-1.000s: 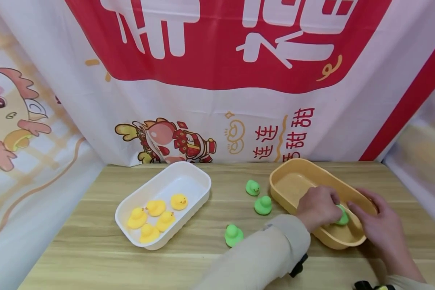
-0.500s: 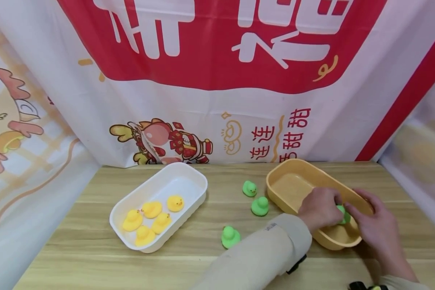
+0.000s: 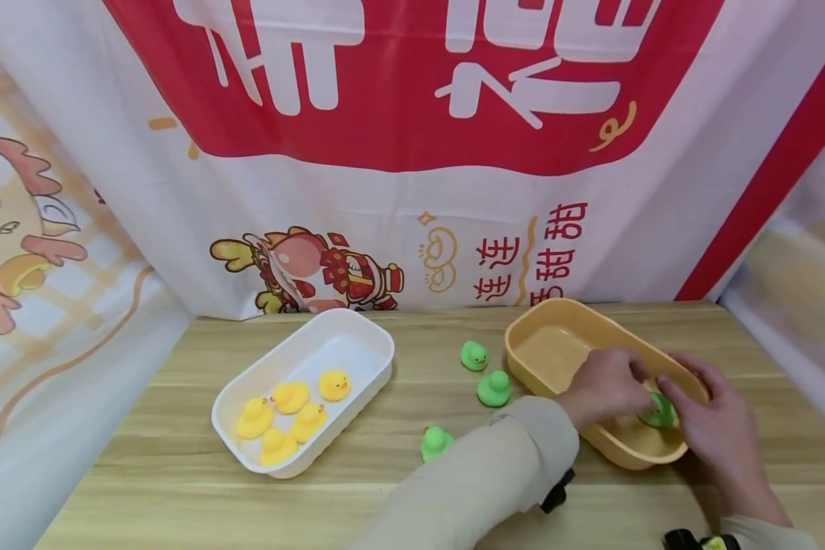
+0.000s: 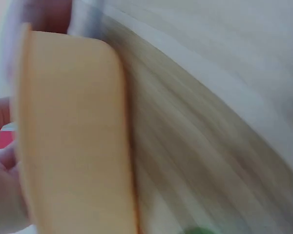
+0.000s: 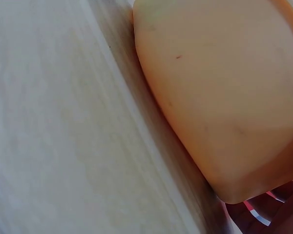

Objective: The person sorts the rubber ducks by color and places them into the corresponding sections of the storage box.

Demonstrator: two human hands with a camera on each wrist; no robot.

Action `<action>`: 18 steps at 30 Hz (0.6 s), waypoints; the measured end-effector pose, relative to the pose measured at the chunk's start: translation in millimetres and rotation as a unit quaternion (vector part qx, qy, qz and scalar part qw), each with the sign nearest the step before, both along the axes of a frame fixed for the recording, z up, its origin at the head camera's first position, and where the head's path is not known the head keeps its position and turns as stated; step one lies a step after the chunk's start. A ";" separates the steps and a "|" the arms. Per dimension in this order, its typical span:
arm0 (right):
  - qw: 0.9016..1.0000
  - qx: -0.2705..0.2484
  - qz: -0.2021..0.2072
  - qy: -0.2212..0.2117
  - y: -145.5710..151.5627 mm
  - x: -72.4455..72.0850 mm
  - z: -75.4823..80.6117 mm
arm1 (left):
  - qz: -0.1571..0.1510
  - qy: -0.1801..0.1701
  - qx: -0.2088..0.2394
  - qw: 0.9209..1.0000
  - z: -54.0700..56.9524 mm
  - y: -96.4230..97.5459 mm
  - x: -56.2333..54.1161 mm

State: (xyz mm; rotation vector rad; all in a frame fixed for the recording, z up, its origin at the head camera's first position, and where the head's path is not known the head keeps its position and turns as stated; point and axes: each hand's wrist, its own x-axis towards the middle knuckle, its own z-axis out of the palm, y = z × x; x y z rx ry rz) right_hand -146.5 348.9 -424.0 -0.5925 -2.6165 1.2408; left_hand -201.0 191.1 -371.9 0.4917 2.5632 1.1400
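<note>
In the head view my left hand (image 3: 608,386) reaches over the near side of the orange-yellow plastic basin (image 3: 557,347). Its curled fingers are at a green rubber duck (image 3: 658,412) inside the basin's right end, pinching its left side. My right hand (image 3: 718,412) grips the basin's right end, thumb over the rim and its tip close to the duck. The left wrist view has the basin's outer wall (image 4: 75,131) with fingers beyond its rim. In the right wrist view, the basin's outer end (image 5: 215,97) fills the upper right, with fingers below it.
Left of the basin, three green rubber ducks (image 3: 493,389) stand on the wooden table (image 3: 199,496). A white basin (image 3: 371,336) at the left holds several yellow rubber ducks (image 3: 291,397). Printed cloth (image 3: 412,183) hangs along the table's back and sides.
The green duck in the orange basin has turned and shifted slightly right, with my left fingers beside it. My right hand keeps its grip on the basin. The head view has shifted slightly.
</note>
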 end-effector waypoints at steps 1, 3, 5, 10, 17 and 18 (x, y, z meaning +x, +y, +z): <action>1.000 -0.003 -0.001 -0.001 -0.2 -0.2 -0.6 | 0.013 -0.009 0.017 1.000 2.7 -0.2 0.1; 1.000 -0.013 -0.001 -0.004 -0.5 -0.9 -1.3 | 0.040 -0.027 0.052 0.998 9.6 -1.0 0.2; 1.000 -0.022 -0.005 -0.007 -0.4 -1.6 -0.4 | 0.064 -0.041 0.081 0.994 18.8 -2.6 -0.3; 1.000 -0.027 -0.005 -0.013 0.2 -1.0 1.0 | 0.061 -0.062 0.151 0.985 36.9 -21.4 -0.8; 1.000 -0.025 -0.006 -0.014 0.9 0.5 -0.2 | 0.043 -0.115 0.283 0.951 60.1 -63.2 -6.3; 1.000 -0.022 -0.009 -0.012 0.8 0.6 -1.1 | 0.043 -0.118 0.302 0.945 63.1 -69.1 -7.7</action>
